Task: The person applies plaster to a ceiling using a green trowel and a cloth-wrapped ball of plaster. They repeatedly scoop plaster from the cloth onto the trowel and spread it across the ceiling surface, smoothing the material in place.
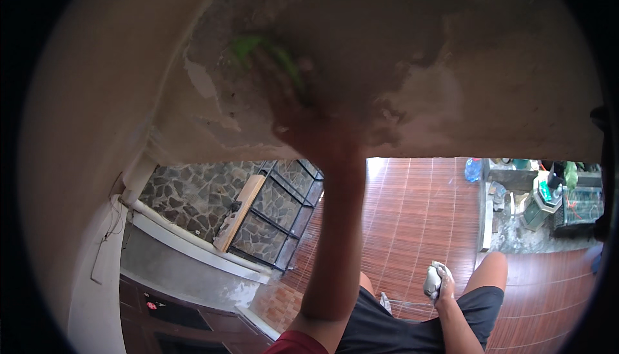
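My left hand [300, 115] is raised overhead against a plastered surface [477, 102]. Its fingers press a bright green, curved thing [245, 46], smeared by motion; it could be a pad or sponge, but I cannot tell which. Around it spreads a dark, damp-looking grey patch [367, 38] with ragged, lighter edges. Down in front of my lap, my right hand [446, 289] is closed round a whitish-grey lump [432, 280], perhaps a bag or wad; its exact kind is unclear.
Below lies a reddish-brown tiled floor [412, 218]. A black metal frame [274, 215] and a wooden plank [238, 212] stand left, near stone paving [187, 196]. At right are a blue bottle [472, 170], a greenish container [540, 206] and a dark crate [579, 209].
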{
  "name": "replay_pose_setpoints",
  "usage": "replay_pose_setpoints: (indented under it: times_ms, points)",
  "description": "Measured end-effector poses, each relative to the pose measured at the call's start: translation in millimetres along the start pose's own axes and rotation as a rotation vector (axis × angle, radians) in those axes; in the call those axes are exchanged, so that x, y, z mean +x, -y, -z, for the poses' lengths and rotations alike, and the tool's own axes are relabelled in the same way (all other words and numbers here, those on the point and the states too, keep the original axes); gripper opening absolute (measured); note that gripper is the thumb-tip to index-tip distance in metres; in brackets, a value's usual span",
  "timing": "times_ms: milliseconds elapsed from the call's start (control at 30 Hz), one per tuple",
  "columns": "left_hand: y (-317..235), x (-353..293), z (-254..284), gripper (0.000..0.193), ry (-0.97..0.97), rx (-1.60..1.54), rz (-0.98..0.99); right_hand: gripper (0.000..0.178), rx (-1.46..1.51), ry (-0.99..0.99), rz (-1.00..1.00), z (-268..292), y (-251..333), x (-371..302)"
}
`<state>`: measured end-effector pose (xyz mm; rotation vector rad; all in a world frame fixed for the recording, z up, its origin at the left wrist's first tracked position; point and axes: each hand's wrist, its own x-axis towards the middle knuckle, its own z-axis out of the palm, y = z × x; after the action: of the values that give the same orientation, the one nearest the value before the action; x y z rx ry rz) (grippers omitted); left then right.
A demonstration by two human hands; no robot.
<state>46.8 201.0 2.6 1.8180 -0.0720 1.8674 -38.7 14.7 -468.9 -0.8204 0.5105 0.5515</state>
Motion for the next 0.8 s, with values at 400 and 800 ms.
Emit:
replay_pose_setpoints:
  times_ms: [400, 800]
  points:
    - [-31, -30, 0, 0.036, 0.203, -0.073, -0.522, 0.027, -0.035, -0.015, 0.018, -2, 1, -11]
    - [22, 57, 52, 0.043, -0.026, 0.209, 0.025, 0.026, 0.073, -0.002, 0.024, -1, 6, -21]
